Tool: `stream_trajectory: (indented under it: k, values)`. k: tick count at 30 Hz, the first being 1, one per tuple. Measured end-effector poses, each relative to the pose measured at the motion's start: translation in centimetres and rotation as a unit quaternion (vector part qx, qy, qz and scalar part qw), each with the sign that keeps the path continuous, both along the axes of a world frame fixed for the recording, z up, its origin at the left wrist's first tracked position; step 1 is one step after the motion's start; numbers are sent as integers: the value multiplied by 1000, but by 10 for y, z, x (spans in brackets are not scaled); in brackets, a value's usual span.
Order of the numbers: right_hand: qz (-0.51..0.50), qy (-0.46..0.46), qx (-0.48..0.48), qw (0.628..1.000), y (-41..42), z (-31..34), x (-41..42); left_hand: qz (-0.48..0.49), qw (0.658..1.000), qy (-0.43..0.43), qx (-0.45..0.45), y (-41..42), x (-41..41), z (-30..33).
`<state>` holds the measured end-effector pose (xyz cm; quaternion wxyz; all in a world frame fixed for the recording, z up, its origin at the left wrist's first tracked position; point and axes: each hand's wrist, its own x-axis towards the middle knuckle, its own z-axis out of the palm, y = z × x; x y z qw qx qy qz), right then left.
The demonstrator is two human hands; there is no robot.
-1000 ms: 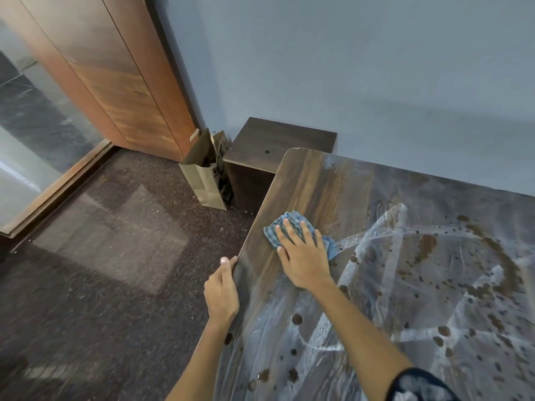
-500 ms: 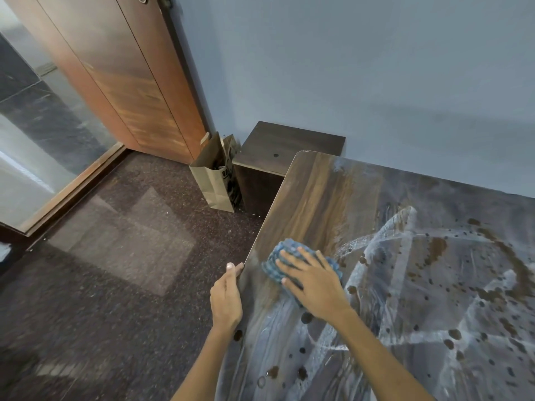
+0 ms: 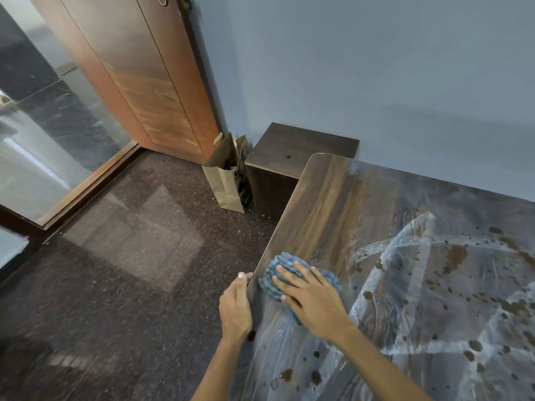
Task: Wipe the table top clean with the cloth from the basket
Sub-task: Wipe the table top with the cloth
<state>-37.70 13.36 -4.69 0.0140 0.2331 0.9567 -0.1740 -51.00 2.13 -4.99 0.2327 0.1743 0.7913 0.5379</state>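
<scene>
A dark wooden table top (image 3: pixel 327 204) fills the right side, streaked with white smears and dotted with brown spots. A crumpled blue cloth (image 3: pixel 273 274) lies on it close to the left edge. My right hand (image 3: pixel 311 298) presses flat on the cloth with fingers spread and straight, covering much of it. My left hand (image 3: pixel 236 305) rests on the table's left edge, thumb on top, its fingers hidden under the rim. The strip of table beyond the cloth looks free of smears. No basket is in view.
A brown paper bag (image 3: pixel 227 180) stands on the floor beside a low dark cabinet (image 3: pixel 301 151) at the table's far left corner. A wooden door (image 3: pixel 139 82) and a glass panel (image 3: pixel 43 125) stand to the left. Dark speckled floor (image 3: pixel 139 270) lies beside the table.
My right hand has slid the cloth toward me along the table's left edge, coming closer to my left hand. The left hand has stayed on the edge.
</scene>
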Motion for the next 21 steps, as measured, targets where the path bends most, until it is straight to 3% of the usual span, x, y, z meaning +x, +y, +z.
stream_trajectory:
  k: [7, 12, 15, 21]
  values:
    - [-123, -21, 6, 992, 33, 13, -43, -2, 999, 23, -26, -2, 4, 5]
    - [0, 1, -19, 1000, -32, 8, -36, 16, 999, 22, -38, -13, 4, 0]
    - [13, 9, -33, 999, -43, 3, 10, -28, 997, 49, -50, -31, 8, -1]
    - [-180, -27, -11, 983, 11, 14, 11, -29, 995, 66, -74, -56, 18, 0]
